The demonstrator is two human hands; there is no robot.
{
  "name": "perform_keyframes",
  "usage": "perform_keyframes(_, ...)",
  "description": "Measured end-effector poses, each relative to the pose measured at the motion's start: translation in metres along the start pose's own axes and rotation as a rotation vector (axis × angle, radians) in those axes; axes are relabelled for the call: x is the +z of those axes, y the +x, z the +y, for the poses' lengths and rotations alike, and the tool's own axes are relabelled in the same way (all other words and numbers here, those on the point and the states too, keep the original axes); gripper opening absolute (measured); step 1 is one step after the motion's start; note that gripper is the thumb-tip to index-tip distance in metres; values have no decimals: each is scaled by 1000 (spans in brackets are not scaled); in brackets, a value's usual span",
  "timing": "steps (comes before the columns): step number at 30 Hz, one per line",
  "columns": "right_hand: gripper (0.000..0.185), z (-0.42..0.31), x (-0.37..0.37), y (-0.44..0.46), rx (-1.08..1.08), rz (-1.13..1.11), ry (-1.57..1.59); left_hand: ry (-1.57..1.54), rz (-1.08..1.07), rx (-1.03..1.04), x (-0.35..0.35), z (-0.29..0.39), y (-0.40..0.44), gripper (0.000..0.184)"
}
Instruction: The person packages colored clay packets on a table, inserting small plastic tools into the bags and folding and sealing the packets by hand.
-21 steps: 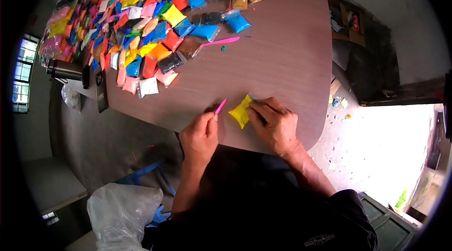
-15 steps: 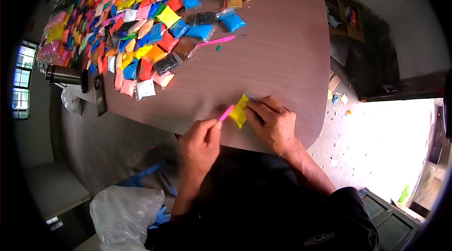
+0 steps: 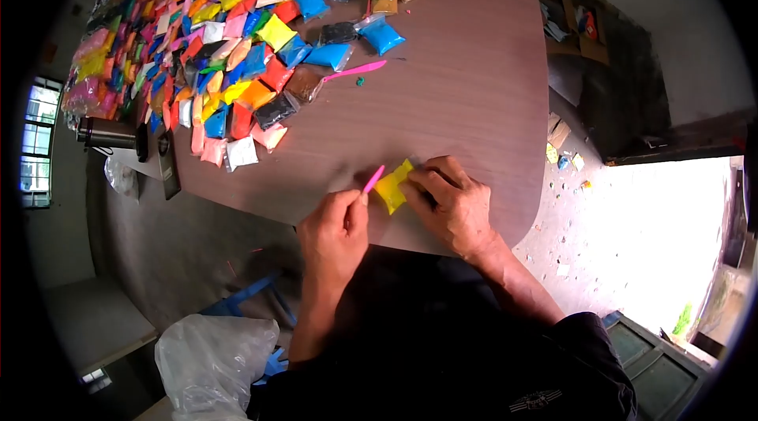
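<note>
Near the table's front edge, my left hand is closed around a small pink plastic tool, its narrow end sticking up between thumb and fingers. The tool's exact kind is hard to make out. My right hand pinches the right side of a yellow packet of soft clay in a clear wrapper. The pink tool points up beside the packet's left edge; whether they touch I cannot tell. Farther up the table lie a second pink tool, shaped like a flat knife, and a small green bit.
A big heap of coloured clay packets covers the table's far left. A metal flask stands at the left. Below are a clear plastic bag and a blue stool. Right of the table, an open cardboard box sits low.
The yellow packet has shifted slightly left and lies more turned toward the pink tool. Both hands keep their grips. The whole view has moved a little.
</note>
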State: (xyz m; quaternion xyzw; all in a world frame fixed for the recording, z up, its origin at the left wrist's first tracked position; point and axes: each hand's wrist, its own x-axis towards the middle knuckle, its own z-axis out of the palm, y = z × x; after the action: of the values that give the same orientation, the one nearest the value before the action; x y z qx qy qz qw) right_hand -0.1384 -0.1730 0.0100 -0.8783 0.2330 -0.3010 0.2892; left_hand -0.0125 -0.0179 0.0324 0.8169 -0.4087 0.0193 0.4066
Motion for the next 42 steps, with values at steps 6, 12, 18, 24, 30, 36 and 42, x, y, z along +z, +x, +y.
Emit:
perform_keyframes(6,18,0,4,0,-10,26,6,33,1,95,13,-1,-7,9)
perform_keyframes(12,19,-3,-1,2,-15,-5,7,112,37,-7,1,-23,-6,9)
perform_keyframes(18,23,1,1,1,-57,-68,62,-39,50,-5,8,5,-16,9)
perform_keyframes(24,23,-2,-2,5,-93,-42,25,53,-5,29,12,-2,-14,11)
perform_keyframes(30,25,-2,-4,2,-86,-105,44,96,56,-11,1,-12,-10,10)
perform_keyframes(36,27,-4,-1,0,-59,-101,-16,47,16,70,23,5,-29,11)
perform_keyframes(42,26,-4,-1,0,-81,-115,-46,179,103,-13,9,-32,-25,8)
